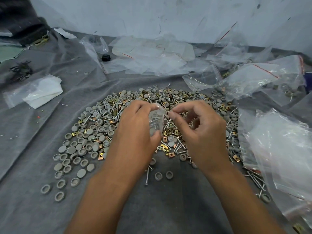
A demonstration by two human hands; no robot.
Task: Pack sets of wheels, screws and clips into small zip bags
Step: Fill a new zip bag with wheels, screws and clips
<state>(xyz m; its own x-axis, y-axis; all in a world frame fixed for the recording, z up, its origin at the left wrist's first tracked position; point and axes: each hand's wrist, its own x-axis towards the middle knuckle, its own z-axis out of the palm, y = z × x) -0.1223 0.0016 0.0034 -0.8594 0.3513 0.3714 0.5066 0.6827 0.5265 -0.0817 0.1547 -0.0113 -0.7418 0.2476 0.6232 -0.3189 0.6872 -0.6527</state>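
A small clear zip bag [156,122] holding screws and a grey wheel stands upright in my left hand [136,129], gripped between thumb and fingers. My right hand [200,130] is just right of the bag, its thumb and forefinger pinched together at the bag's top edge; whether they hold the edge or a small part I cannot tell. Under both hands lies a wide pile of grey wheels [84,146], silver screws [179,147] and brass clips [170,155] on a grey cloth [160,200].
Empty zip bags [152,56] lie heaped at the back by the white wall. Larger clear bags [283,154] crowd the right side, some with packed parts. A white bag [40,92] and black wires [21,70] lie at the left. A small black object [106,57] sits behind.
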